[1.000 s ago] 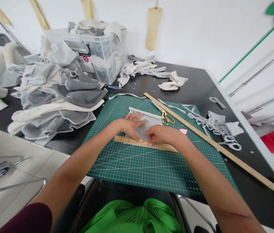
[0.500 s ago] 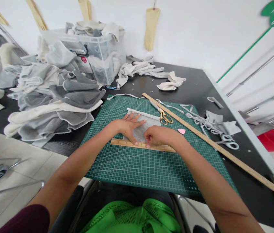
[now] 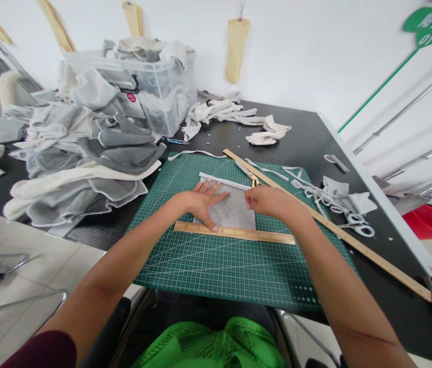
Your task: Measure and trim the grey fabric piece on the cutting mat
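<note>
A piece of grey fabric [image 3: 233, 207] with a folded strip along its far edge lies on the green cutting mat [image 3: 216, 271]. My left hand [image 3: 201, 202] is spread flat over the fabric's left part, its thumb reaching the short wooden ruler [image 3: 239, 233] along the near edge. At the fabric's right edge, my right hand [image 3: 265, 200] is closed with curled fingers; whatever they hold, if anything, is hidden. Gold-handled scissors [image 3: 247, 171] lie just beyond it, their handles mostly covered by the hand.
A long wooden ruler [image 3: 338, 231] crosses the mat's right side. White-handled scissors [image 3: 359, 225] and fabric scraps [image 3: 354, 197] lie to the right. On the left are piled grey cloths [image 3: 112, 153] and a clear plastic bin [image 3: 162, 97]. A blue pen-like tool [image 3: 177, 141] lies behind the mat.
My right hand has moved from the short ruler up and right to the fabric's right edge. The pink chalk piece is now out of sight. My left hand has stayed in place.
</note>
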Available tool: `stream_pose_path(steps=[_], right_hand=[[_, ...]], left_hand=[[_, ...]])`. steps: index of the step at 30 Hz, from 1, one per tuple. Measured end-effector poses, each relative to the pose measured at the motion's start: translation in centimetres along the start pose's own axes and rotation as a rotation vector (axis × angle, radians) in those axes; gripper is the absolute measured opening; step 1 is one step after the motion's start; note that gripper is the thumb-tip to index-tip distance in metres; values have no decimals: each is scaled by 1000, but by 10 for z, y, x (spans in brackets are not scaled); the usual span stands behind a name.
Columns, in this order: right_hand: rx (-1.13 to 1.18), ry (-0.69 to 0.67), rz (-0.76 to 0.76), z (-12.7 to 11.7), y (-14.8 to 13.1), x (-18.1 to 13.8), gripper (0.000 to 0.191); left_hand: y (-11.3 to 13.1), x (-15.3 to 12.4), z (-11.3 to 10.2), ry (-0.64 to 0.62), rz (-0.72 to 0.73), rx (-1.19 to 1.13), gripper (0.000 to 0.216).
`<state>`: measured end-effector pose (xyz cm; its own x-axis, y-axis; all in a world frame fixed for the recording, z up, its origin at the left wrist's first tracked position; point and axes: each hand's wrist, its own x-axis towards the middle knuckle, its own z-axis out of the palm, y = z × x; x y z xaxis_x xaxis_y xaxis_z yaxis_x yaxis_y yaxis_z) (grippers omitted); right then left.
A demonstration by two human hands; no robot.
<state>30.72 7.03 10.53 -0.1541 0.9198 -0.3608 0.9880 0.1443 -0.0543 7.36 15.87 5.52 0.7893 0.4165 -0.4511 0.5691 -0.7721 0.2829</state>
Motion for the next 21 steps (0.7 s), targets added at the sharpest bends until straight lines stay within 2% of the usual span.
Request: stream_pose_path(steps=[3, 6, 10, 13, 16, 21], right_hand=[[59, -105, -44, -4, 7, -2, 12], [53, -188, -96, -1, -8, -6, 14], [-32, -107, -201, 12, -52, -16, 18], [-51, -82, -160, 18, -79, -25, 24], [-43, -86, -114, 17, -92, -29, 25], [-35, -96, -69, 11, -95, -30, 30]], left_hand=[[-3, 1, 2, 14, 8, -13, 137], [-6, 3, 5, 33, 14, -16, 136], [-12, 8, 11, 52, 31, 3, 138], [-14, 11, 13, 54, 33, 16, 140], [-12, 11, 12, 58, 17, 13, 134], [-7, 8, 9, 119, -6, 25, 112]])
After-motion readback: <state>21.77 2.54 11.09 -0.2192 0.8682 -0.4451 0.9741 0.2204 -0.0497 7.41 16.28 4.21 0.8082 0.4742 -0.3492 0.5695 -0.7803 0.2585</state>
